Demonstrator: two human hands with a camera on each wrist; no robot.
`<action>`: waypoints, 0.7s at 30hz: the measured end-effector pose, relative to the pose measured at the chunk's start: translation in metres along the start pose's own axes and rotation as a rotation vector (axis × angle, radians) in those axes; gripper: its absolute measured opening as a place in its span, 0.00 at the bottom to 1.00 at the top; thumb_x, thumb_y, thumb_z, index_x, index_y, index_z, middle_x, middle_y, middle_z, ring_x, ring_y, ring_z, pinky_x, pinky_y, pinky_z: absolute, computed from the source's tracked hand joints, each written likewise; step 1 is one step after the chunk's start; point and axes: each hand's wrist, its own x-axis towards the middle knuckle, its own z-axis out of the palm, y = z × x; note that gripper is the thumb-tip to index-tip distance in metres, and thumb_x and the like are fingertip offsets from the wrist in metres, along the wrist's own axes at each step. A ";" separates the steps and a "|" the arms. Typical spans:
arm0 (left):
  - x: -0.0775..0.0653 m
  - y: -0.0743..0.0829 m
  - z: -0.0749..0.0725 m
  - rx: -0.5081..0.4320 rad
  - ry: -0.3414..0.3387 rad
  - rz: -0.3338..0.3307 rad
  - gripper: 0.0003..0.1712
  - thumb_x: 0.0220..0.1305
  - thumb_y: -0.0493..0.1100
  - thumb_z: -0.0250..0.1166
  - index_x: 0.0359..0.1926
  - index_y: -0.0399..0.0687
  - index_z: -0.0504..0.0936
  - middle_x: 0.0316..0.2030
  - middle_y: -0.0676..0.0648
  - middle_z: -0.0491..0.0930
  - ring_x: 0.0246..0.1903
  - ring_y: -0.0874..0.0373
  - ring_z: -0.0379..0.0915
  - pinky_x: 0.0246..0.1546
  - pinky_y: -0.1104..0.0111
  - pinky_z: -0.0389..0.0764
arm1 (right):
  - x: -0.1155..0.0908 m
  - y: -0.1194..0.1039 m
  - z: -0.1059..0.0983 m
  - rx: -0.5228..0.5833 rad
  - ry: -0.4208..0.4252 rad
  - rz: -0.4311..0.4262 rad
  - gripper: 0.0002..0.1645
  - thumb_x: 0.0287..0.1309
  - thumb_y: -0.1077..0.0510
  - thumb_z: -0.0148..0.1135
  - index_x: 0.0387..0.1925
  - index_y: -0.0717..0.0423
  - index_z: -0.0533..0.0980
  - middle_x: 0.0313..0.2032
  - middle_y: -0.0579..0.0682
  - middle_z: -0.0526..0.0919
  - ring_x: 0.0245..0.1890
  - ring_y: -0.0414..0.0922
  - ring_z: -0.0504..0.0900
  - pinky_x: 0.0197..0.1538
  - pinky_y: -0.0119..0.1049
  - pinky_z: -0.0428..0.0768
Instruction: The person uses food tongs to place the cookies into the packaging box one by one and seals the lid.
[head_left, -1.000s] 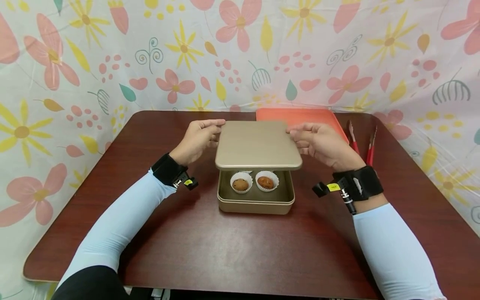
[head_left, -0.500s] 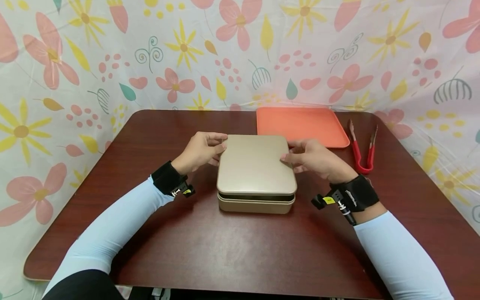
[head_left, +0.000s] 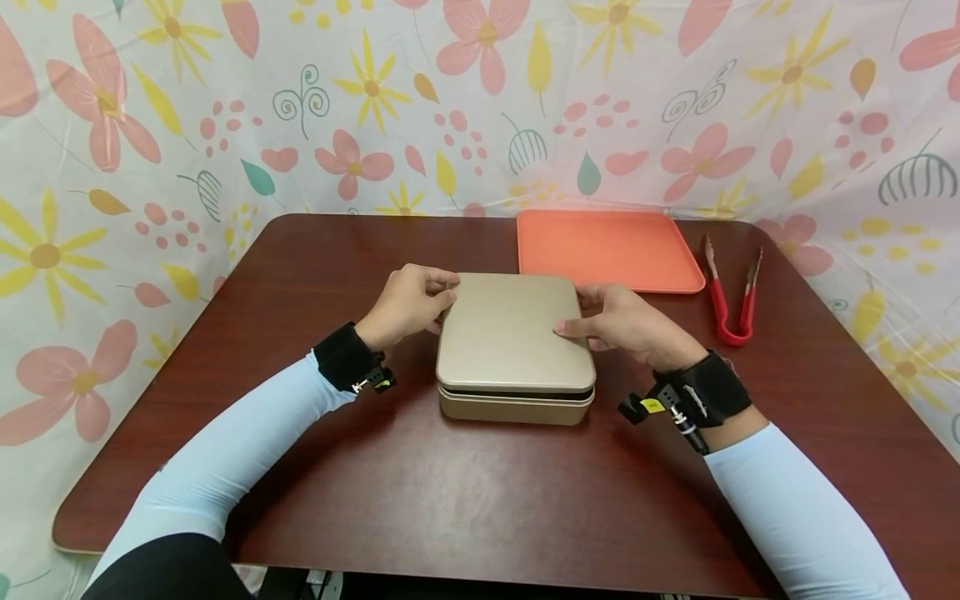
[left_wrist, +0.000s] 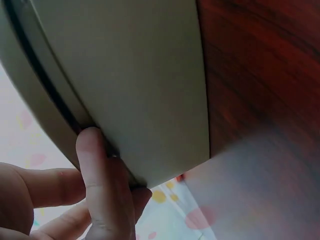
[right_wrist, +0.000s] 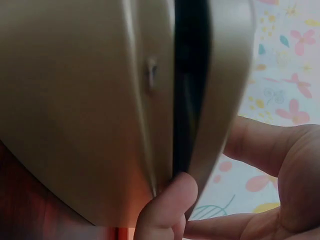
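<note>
A gold rectangular tin [head_left: 517,408] sits mid-table with its matching lid [head_left: 517,333] over it. Along the front a dark slit shows between lid and tin. At the far left corner my left hand [head_left: 411,304] grips the lid; in the left wrist view a fingertip [left_wrist: 91,142] lies in the seam under the lid's edge. My right hand [head_left: 630,325] pinches the lid's right side, thumb on top. Seen from the right wrist, the gap between lid rim [right_wrist: 225,75] and tin wall [right_wrist: 75,100] widens away from a fingertip [right_wrist: 182,192] placed in it. The tin's inside is hidden.
An orange tray [head_left: 607,250] lies behind the tin at the back edge of the dark wooden table [head_left: 480,500]. To its right rest red-handled tongs [head_left: 731,325], their tips apart. A flower-print cloth [head_left: 480,108] hangs behind the table.
Both hands have lowered the lid onto the tin, covering the two small muffins in white paper cups seen earlier. Over the last half second the hands barely move.
</note>
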 end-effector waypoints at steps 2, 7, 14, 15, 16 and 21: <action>-0.001 0.001 0.001 0.021 0.012 0.007 0.16 0.74 0.36 0.63 0.60 0.41 0.83 0.51 0.40 0.85 0.35 0.52 0.87 0.29 0.61 0.89 | -0.001 -0.001 0.000 -0.015 0.003 0.003 0.41 0.63 0.55 0.74 0.71 0.59 0.66 0.53 0.60 0.77 0.33 0.45 0.77 0.34 0.33 0.80; -0.003 0.005 0.003 0.066 0.021 0.023 0.15 0.73 0.37 0.64 0.57 0.41 0.85 0.52 0.41 0.85 0.35 0.53 0.86 0.27 0.63 0.89 | -0.003 -0.002 -0.001 -0.037 -0.006 0.002 0.44 0.61 0.54 0.75 0.73 0.59 0.65 0.54 0.60 0.77 0.31 0.46 0.76 0.32 0.33 0.79; -0.006 0.012 0.006 0.163 -0.002 0.047 0.18 0.72 0.41 0.66 0.59 0.40 0.84 0.43 0.43 0.84 0.27 0.55 0.84 0.28 0.58 0.89 | -0.005 -0.003 -0.002 -0.072 -0.011 0.014 0.47 0.61 0.55 0.75 0.75 0.61 0.62 0.55 0.61 0.76 0.28 0.47 0.76 0.31 0.33 0.79; -0.007 0.013 0.006 0.168 -0.004 0.049 0.18 0.72 0.41 0.65 0.59 0.40 0.84 0.42 0.43 0.84 0.26 0.55 0.83 0.29 0.57 0.89 | -0.005 -0.003 -0.002 -0.082 -0.010 0.018 0.48 0.61 0.54 0.75 0.75 0.62 0.61 0.56 0.61 0.76 0.29 0.47 0.76 0.32 0.34 0.80; -0.008 0.013 0.007 0.171 -0.006 0.050 0.18 0.72 0.41 0.66 0.59 0.40 0.84 0.41 0.43 0.84 0.25 0.55 0.83 0.29 0.55 0.89 | -0.005 -0.003 -0.002 -0.091 -0.010 0.021 0.48 0.61 0.54 0.76 0.75 0.62 0.61 0.56 0.61 0.76 0.30 0.47 0.77 0.33 0.34 0.81; -0.010 0.012 0.008 0.186 0.001 0.053 0.16 0.72 0.40 0.66 0.57 0.41 0.85 0.51 0.41 0.85 0.24 0.58 0.84 0.27 0.58 0.89 | -0.006 -0.004 0.000 -0.140 -0.009 0.019 0.47 0.59 0.53 0.77 0.73 0.63 0.63 0.56 0.62 0.76 0.34 0.49 0.79 0.36 0.37 0.84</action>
